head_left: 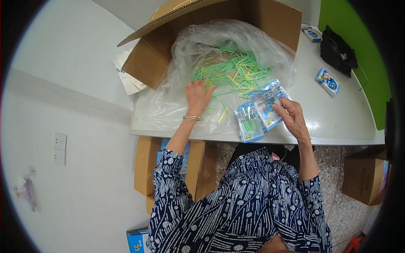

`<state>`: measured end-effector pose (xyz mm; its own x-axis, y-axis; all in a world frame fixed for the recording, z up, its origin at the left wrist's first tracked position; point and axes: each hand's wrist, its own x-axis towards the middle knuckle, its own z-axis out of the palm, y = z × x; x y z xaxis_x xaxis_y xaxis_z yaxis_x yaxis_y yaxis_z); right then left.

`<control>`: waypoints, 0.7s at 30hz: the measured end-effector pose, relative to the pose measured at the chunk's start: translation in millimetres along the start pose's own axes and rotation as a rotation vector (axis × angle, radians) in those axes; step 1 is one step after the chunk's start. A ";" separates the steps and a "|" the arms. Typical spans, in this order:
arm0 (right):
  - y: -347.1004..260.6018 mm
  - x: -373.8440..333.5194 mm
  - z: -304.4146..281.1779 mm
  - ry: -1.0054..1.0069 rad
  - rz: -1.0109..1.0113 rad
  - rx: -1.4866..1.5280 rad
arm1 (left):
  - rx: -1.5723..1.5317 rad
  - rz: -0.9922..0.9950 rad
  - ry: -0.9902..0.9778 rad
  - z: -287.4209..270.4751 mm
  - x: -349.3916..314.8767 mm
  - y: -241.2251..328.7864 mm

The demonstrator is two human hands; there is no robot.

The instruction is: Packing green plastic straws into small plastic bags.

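A loose heap of thin green and yellow sticks (236, 74) lies on clear plastic sheeting (164, 105) in front of me. At its left edge my left hand (198, 99) reaches palm down, thumb apart from the fingers, whose tips are partly hidden. No stick shows firmly held there. My right hand (291, 116) is closed on clear packets (270, 109) with blue-striped edges, fanned out near the table's front. Beside them, overlapping, lies another such packet (250, 124) with green sticks visible inside it.
A large cardboard box (147, 63) lies on its side behind the heap, the plastic spilling from it. On the white table (337, 122), at right, are small blue-and-white boxes (328, 82) and a black bag (337, 52). A green partition (358, 55) rises there. Open cartons (194, 168) stand below.
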<state>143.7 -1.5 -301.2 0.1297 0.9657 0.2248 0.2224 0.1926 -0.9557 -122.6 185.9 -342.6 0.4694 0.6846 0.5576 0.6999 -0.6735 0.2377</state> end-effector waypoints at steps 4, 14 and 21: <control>2.6 0.5 5.9 -0.058 -0.040 0.005 | 0.365 -0.035 -0.087 -0.9 -9.5 -33.0; 6.7 -1.8 12.4 -0.114 -0.055 0.003 | 0.521 -0.045 -0.329 11.9 10.1 -41.8; 8.4 -4.5 12.7 -0.057 -0.020 0.045 | 0.524 -0.083 -0.284 26.4 -1.0 -56.7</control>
<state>132.8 -2.0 -312.7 0.0699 0.9697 0.2340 0.1805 0.2184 -0.9590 -148.5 230.7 -377.6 0.4771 0.8252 0.3024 0.8784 -0.4372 -0.1931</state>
